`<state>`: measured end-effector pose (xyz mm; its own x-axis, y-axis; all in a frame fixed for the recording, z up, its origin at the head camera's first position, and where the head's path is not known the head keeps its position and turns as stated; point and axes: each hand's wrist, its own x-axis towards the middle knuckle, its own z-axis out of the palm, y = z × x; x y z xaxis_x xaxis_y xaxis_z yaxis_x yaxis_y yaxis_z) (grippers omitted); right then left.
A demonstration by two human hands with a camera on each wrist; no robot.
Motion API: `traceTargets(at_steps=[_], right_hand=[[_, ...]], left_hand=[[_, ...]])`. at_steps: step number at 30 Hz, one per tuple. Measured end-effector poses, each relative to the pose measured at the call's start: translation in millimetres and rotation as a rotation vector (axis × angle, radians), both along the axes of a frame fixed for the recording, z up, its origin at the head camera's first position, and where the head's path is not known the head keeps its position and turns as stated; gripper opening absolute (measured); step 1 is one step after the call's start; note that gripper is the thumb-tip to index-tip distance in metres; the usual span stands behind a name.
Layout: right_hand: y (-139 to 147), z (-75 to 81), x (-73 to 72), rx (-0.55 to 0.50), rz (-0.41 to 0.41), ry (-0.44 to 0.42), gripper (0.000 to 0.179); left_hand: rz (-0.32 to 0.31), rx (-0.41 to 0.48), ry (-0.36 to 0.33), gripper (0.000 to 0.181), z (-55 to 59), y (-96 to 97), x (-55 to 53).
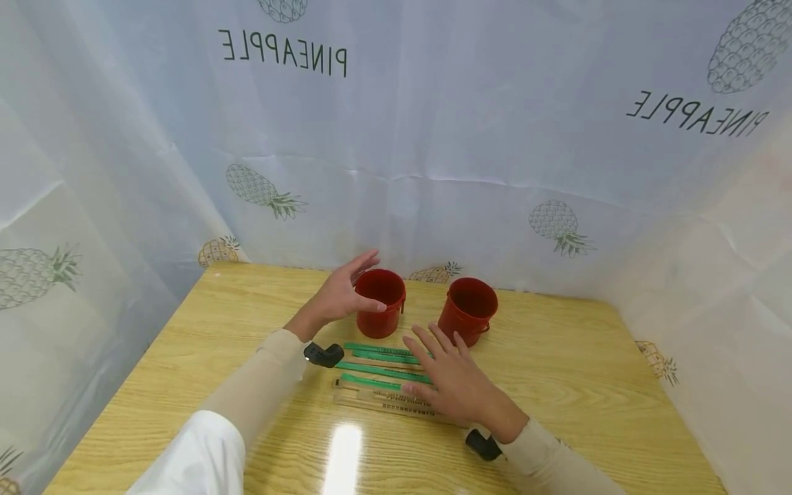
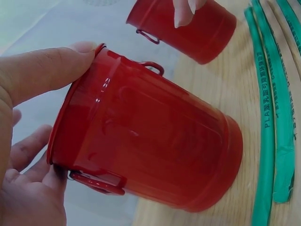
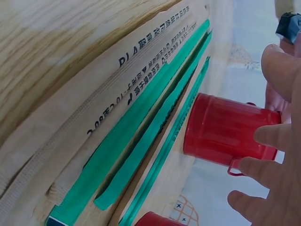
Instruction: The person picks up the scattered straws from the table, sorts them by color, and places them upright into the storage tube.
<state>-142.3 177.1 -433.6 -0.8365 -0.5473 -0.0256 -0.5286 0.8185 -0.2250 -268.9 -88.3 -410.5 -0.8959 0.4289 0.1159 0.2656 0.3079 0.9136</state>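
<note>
Two small red metal buckets stand on the wooden table. My left hand (image 1: 342, 294) is at the rim of the left bucket (image 2: 155, 132), thumb on the near side and fingers round the far side. This bucket is upright, with small looped handles at its sides. My right hand (image 1: 456, 381) has its fingers spread over the right ends of several long paper-wrapped straws and holds nothing. Some wrappers (image 3: 127, 127) are green; others (image 3: 89, 108) are tan, with black print. The right bucket (image 1: 470, 309) stands just beyond my right fingertips.
The wooden table (image 1: 557, 385) extends to both sides and toward me. A white curtain (image 1: 433, 137) with pineapple prints hangs behind the back edge and along both sides. Black wrist cameras, the left one (image 1: 324, 355) among them, sit below each hand.
</note>
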Motion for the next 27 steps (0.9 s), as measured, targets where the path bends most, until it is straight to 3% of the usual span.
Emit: traceTargets(at_steps=[12, 20, 27], right_hand=[[1.2, -8.1, -13.2, -0.077, 0.015, -0.036, 0.070], [-3.7, -20.9, -32.3, -0.308, -0.127, -0.081, 0.042], [-9.3, -27.9, -40.9, -0.408, -0.236, -0.062, 0.029]], left_hand=[[-0.002, 0.019, -0.005, 0.104, -2.1, -0.3, -0.9], [0.015, -0.004, -0.015, 0.107, -3.5, -1.2, -2.2], [0.015, -0.003, -0.028, 0.104, -3.7, -2.0, -3.3]])
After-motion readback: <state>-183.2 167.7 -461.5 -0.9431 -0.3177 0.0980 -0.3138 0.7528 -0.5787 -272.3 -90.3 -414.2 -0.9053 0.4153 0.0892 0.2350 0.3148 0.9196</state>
